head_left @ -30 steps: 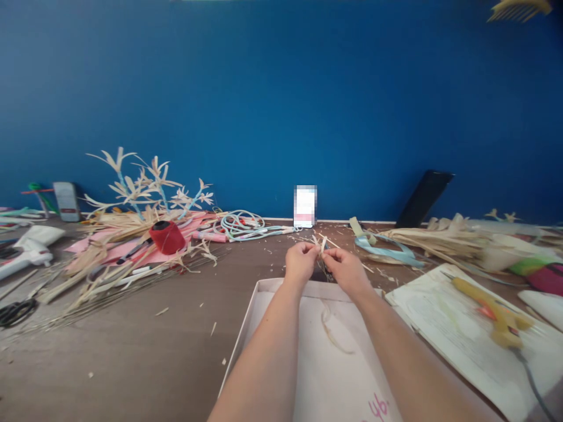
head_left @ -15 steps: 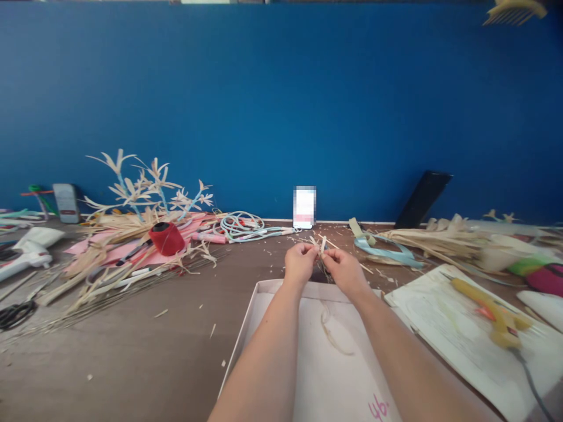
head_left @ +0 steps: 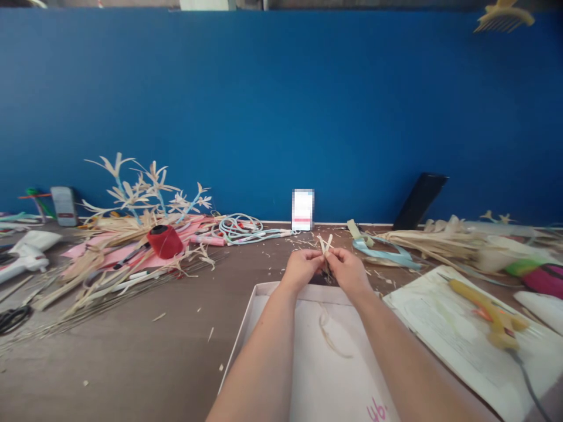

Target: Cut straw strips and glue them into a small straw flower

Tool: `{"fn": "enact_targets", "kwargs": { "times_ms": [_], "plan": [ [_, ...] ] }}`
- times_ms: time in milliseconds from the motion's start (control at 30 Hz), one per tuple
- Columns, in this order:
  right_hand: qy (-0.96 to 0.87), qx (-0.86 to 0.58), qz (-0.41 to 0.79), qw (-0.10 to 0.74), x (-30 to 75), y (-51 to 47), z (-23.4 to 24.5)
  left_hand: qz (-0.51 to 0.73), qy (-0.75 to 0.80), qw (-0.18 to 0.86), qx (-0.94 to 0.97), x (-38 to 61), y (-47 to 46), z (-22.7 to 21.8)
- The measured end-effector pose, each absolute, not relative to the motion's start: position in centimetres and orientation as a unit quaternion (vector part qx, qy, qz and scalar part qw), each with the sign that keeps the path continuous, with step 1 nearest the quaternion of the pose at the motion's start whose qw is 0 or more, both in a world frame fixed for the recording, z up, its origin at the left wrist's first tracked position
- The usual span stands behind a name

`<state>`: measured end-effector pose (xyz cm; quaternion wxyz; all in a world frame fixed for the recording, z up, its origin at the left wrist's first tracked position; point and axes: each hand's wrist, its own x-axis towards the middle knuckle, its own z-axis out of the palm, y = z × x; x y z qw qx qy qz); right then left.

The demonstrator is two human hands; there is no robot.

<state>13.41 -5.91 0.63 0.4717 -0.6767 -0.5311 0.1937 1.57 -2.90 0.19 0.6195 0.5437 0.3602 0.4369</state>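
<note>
My left hand (head_left: 300, 268) and my right hand (head_left: 349, 269) meet above the far rim of a white box lid (head_left: 246, 328). Both pinch a small piece of pale straw strips (head_left: 326, 243) whose tips stick up between the fingertips. A curled straw strip (head_left: 328, 334) lies inside the lid under my forearms. The fingers of both hands are closed on the straw piece.
A red thread spool (head_left: 164, 241) lies among straw flowers (head_left: 141, 190) and pink paper at the left. Scissors (head_left: 12, 319) sit at the far left. A yellow glue gun (head_left: 488, 309) rests on a white board (head_left: 435, 319) at the right. A blue ribbon (head_left: 387, 252) and a phone (head_left: 302, 209) lie behind.
The hands have drawn a little closer together and the straw tips now cross upward. The view has tipped slightly down.
</note>
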Motion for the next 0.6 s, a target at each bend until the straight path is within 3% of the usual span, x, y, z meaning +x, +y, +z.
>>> {"fn": "enact_targets", "kwargs": {
  "times_ms": [400, 600],
  "plan": [
    [-0.501, -0.641, 0.257, 0.521, 13.21, -6.24, 0.91, 0.457, 0.344, 0.617, 0.541, 1.74, -2.8, -0.18],
    [-0.493, -0.62, 0.283, 0.54, 13.16, -6.36, 0.9, 0.481, 0.359, 0.546, 0.584, 1.59, -3.07, -0.11]
  ]
}}
